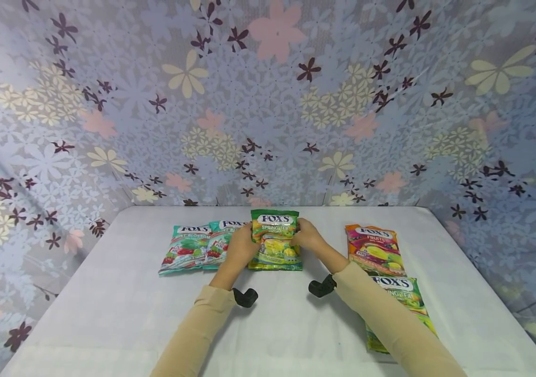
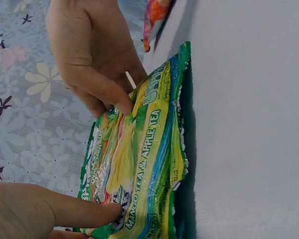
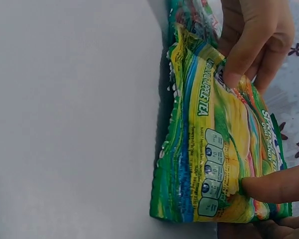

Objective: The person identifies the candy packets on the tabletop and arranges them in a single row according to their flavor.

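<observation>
While my left hand (image 1: pixel 242 245) and right hand (image 1: pixel 309 239) pinch a green-and-yellow plastic packet (image 1: pixel 275 242) beside two teal plastic packets (image 1: pixel 185 251) — seemingly done — an orange plastic packet (image 1: pixel 375 250) and another green packet (image 1: pixel 408 294) apparently remain, at right.

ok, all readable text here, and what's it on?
"FOX'S": held green packet, left teal packet, orange packet, right green packet.
"FOX": second teal packet, partly covered.
"SPRING TEA": held green packet.
"MANGO TEA & APPLE TEA": held green packet.
"MINT BLOSSOM": left teal packet.
"FRUITS": orange packet.
"ING TEA": right green packet; start hidden by sleeve.
Fine print: too small, blurred.
</observation>
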`<state>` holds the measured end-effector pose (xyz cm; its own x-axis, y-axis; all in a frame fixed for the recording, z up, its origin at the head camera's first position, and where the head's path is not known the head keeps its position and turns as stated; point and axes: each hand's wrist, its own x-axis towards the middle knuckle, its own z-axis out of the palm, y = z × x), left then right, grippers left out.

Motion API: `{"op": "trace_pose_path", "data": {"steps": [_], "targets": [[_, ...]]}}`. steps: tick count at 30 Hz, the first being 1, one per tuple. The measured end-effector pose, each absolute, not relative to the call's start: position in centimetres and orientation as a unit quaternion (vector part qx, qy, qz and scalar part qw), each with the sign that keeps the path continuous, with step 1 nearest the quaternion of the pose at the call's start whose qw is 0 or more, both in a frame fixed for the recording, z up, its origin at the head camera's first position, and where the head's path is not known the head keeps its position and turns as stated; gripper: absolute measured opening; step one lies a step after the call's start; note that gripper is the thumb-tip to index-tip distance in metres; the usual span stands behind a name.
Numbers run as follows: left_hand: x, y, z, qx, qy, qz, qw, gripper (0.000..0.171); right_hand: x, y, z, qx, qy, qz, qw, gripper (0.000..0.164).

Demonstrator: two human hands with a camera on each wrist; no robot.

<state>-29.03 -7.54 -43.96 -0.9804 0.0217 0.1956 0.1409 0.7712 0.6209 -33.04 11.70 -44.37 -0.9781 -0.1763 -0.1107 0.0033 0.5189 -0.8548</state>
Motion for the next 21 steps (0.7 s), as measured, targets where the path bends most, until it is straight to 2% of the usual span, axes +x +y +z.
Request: {"op": "trace_pose_path", "data": {"steps": [4, 11, 21], "targets": [[-29.0, -7.4, -44.3, -0.043, -0.936, -0.337, 0.09, 0.037, -33.1, 11.6, -44.6, -0.046, 0.869, -0.483, 0.099, 0.053], [-29.1, -7.1, -44.8, -0.037, -0.933, -0.347, 0.082, 0.058, -33.2, 11.5, -44.8, -0.035, 0.868, -0.481, 0.117, 0.063], [-28.6, -6.9, -44.8, -0.049, -0.944, -0.313, 0.092, 0.049, -33.2, 11.6, -45.0, -0.027, 0.87, -0.477, 0.12, 0.075]]}}
